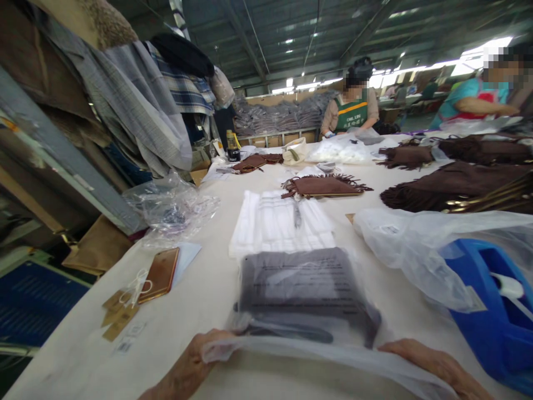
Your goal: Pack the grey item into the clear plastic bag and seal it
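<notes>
In front of me on the table lies a clear plastic bag [287, 343] with a flat dark grey packet inside and printed lettering on its film. My left hand [195, 355] pinches the bag's near edge at its left corner. At the opposite corner my right hand [425, 361] has hold of the same edge, its thumb hidden. The loose film stretches between both hands. Just beyond the bag sits a stack of white pouches [283, 222]. A brown fringed bag [328, 185] lies past the stack.
To the left are a phone [160, 273], brown tags [119, 314] with white string, and crumpled plastic [170, 205]. A blue tape dispenser [478, 311] stands right, partly under a plastic bag [408, 250]. More brown fringed bags [470, 186] lie behind. Two people work across the table.
</notes>
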Available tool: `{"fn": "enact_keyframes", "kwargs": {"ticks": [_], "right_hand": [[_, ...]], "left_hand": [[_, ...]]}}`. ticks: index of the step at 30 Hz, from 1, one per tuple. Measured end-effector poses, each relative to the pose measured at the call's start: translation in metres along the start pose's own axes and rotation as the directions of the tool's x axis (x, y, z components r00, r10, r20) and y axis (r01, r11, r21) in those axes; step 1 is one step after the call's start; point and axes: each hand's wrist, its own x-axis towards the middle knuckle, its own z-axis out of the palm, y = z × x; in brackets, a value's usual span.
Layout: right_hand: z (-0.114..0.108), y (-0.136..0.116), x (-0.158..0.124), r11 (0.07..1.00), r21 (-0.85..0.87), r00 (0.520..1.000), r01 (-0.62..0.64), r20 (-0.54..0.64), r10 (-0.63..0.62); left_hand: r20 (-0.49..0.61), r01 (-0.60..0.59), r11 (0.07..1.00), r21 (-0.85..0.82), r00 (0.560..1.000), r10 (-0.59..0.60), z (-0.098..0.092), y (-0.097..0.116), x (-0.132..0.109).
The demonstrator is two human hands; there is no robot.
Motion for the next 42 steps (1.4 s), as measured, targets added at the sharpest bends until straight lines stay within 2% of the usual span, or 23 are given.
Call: {"fn": "enact_keyframes", "kwargs": {"ticks": [3,6,8,10,14,19,21,23,24,25,27,28,29,30,31,32,33,34,38,40,42], "right_hand": [[0.002,-0.014,0.010,0.996,0.016,0.970,-0.089,-0.226,0.091],[0.013,-0.014,0.017,0.985,-0.021,0.909,-0.173,-0.388,0.151],[0.022,-0.011,0.021,0.980,-0.028,0.893,-0.196,-0.419,0.166],[0.031,-0.007,0.024,0.965,-0.045,0.878,-0.259,-0.427,0.216],[0.047,0.000,0.027,0.905,-0.156,0.851,-0.396,-0.432,0.298],[0.059,-0.002,0.029,0.790,-0.328,0.810,-0.518,-0.483,0.331],[0.060,-0.006,0.030,0.761,-0.351,0.800,-0.546,-0.489,0.349],[0.060,-0.010,0.032,0.748,-0.363,0.798,-0.556,-0.485,0.358],[0.061,-0.011,0.032,0.745,-0.372,0.799,-0.554,-0.488,0.350],[0.061,-0.011,0.032,0.745,-0.383,0.802,-0.546,-0.495,0.334],[0.064,-0.010,0.033,0.751,-0.406,0.809,-0.520,-0.516,0.282],[0.065,-0.010,0.033,0.754,-0.415,0.809,-0.509,-0.530,0.254],[0.065,-0.009,0.033,0.753,-0.423,0.804,-0.504,-0.548,0.230],[0.066,-0.009,0.034,0.752,-0.429,0.798,-0.500,-0.565,0.208],[0.065,-0.009,0.034,0.757,-0.432,0.794,-0.490,-0.579,0.185],[0.064,-0.010,0.034,0.763,-0.430,0.788,-0.482,-0.594,0.163],[0.063,-0.011,0.034,0.768,-0.426,0.776,-0.478,-0.614,0.142],[0.061,-0.013,0.034,0.772,-0.423,0.761,-0.475,-0.638,0.119],[0.058,-0.018,0.033,0.717,-0.459,0.651,-0.525,-0.759,-0.009],[0.054,-0.017,0.028,0.675,-0.491,0.625,-0.551,-0.779,-0.056],[0.042,-0.014,0.013,0.695,-0.474,0.592,-0.541,-0.801,-0.085]], "left_hand": [[-0.178,0.218,0.975,-0.038,0.959,-0.221,0.007,0.009,0.016],[-0.411,0.295,0.955,-0.022,0.868,-0.277,0.018,0.019,0.030],[-0.490,0.343,0.938,0.046,0.826,-0.278,0.024,0.021,0.037],[-0.512,0.400,0.888,0.228,0.824,-0.240,0.029,0.016,0.041],[-0.457,0.415,0.703,0.577,0.878,-0.143,0.032,0.005,0.040],[-0.349,0.376,0.341,0.862,0.927,-0.140,0.034,0.010,0.043],[-0.400,0.442,0.311,0.841,0.896,-0.193,0.032,0.012,0.045],[-0.485,0.547,0.339,0.766,0.837,-0.253,0.029,0.013,0.043],[-0.538,0.585,0.365,0.724,0.811,-0.232,0.028,0.013,0.041],[-0.598,0.599,0.402,0.692,0.788,-0.145,0.027,0.014,0.039],[-0.666,0.517,0.490,0.702,0.721,0.193,0.030,0.020,0.035],[-0.629,0.413,0.512,0.753,0.680,0.376,0.035,0.026,0.035],[-0.535,0.272,0.498,0.824,0.663,0.523,0.041,0.032,0.037],[-0.393,0.106,0.446,0.888,0.680,0.620,0.048,0.039,0.042],[-0.234,-0.052,0.380,0.924,0.708,0.666,0.056,0.045,0.048],[-0.099,-0.170,0.320,0.932,0.730,0.676,0.064,0.050,0.055],[-0.009,-0.234,0.279,0.932,0.750,0.661,0.070,0.053,0.063],[0.029,-0.249,0.258,0.934,0.770,0.638,0.075,0.054,0.069],[0.030,-0.235,0.307,0.922,0.835,0.549,0.084,0.038,0.083],[0.031,-0.256,0.335,0.907,0.834,0.551,0.085,0.027,0.086],[0.015,-0.242,0.355,0.903,0.844,0.536,0.086,0.023,0.088]]}}
